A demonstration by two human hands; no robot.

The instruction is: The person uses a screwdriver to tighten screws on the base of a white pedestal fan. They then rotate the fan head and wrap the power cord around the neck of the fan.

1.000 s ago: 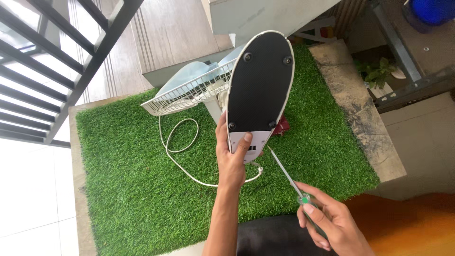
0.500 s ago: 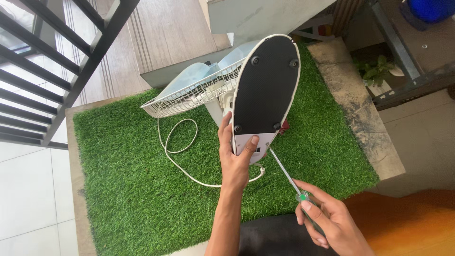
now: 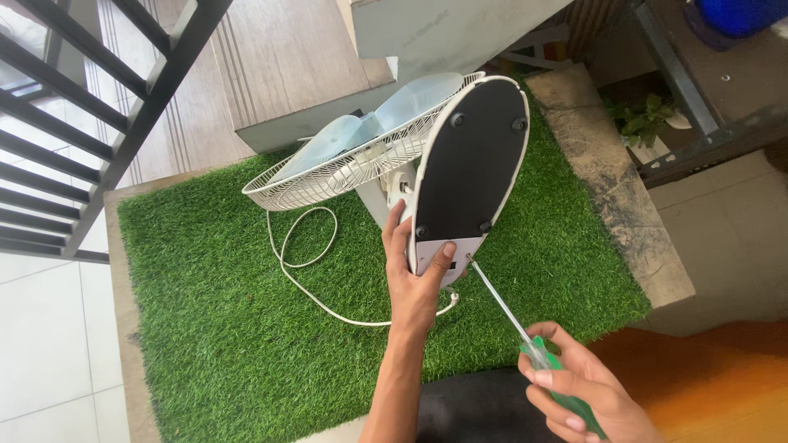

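A rectangular mat of green artificial grass [image 3: 230, 328] is laid over a low concrete slab [image 3: 611, 189], whose stained, weathered edge is exposed at the right. Black metal railing bars [image 3: 90, 123] are seen at upper left, above pale floor tiles [image 3: 49, 344]. Brown ribbed wooden boards [image 3: 295, 57] are shown at the top, met by a grey concrete ledge [image 3: 312, 127]. A small green plant [image 3: 640, 119] and what may be a blue plastic container [image 3: 739, 16] are visible at upper right. Bright daylight is cast throughout.
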